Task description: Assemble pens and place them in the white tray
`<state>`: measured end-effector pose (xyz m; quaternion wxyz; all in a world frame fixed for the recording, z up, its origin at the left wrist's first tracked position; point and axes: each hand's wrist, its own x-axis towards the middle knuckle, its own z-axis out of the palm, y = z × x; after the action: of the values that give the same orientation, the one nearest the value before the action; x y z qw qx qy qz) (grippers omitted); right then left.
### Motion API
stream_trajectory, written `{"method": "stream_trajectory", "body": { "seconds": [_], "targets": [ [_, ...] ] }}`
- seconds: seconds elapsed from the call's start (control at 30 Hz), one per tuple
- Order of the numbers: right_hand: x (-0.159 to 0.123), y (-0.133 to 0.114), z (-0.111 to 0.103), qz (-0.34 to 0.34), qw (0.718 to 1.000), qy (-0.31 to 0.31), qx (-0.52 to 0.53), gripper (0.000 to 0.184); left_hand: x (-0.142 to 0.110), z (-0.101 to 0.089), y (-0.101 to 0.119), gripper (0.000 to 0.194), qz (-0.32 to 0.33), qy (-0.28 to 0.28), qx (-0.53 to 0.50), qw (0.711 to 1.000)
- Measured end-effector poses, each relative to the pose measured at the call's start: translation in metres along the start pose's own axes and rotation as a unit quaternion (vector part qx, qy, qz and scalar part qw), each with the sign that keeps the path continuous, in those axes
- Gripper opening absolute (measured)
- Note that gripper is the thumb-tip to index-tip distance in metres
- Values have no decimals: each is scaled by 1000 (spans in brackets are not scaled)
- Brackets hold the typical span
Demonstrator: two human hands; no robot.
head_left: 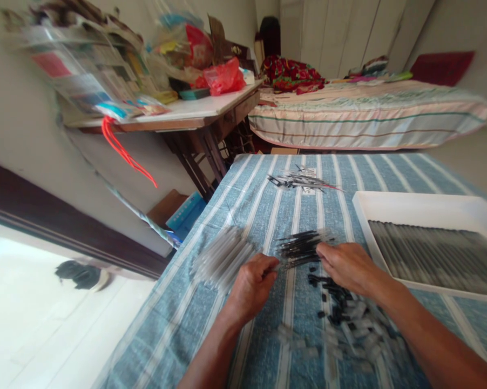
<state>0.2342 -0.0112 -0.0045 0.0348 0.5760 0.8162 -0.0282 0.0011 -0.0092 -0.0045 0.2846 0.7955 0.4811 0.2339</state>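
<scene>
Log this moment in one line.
left hand: curled beside translucent pen tubes | right hand: at black pen refills | white tray: right, holding lined-up pens

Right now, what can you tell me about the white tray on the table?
The white tray is shallow, open-topped and straight-sided, with raised walls and a smooth, plastic-looking surface. It lies flat on the blue striped cloth, on the right, its far end cut off by the picture's right edge. Inside, slim greyish rods lie side by side in a row. The right forearm passes close to its near left corner; whether they touch is unclear.
</scene>
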Motion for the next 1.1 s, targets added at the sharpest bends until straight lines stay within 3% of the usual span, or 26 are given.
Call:
{"method": "stream_trajectory", "body": {
  "seconds": [0.57, 0.97, 1.1],
  "targets": [
    [0, 0, -2, 8, 1000, -9, -20, 21, -1, -2, 6, 21, 14, -34, -10, 999],
    [-7, -4, -7, -6, 999, 50, -5, 22, -1, -3, 6, 18, -8, -78, -64, 995],
    [-7, -4, -6, -21, 998, 61, -9, 21, -1, -1, 4, 17, -24, -64, -77, 995]
  ]
}}
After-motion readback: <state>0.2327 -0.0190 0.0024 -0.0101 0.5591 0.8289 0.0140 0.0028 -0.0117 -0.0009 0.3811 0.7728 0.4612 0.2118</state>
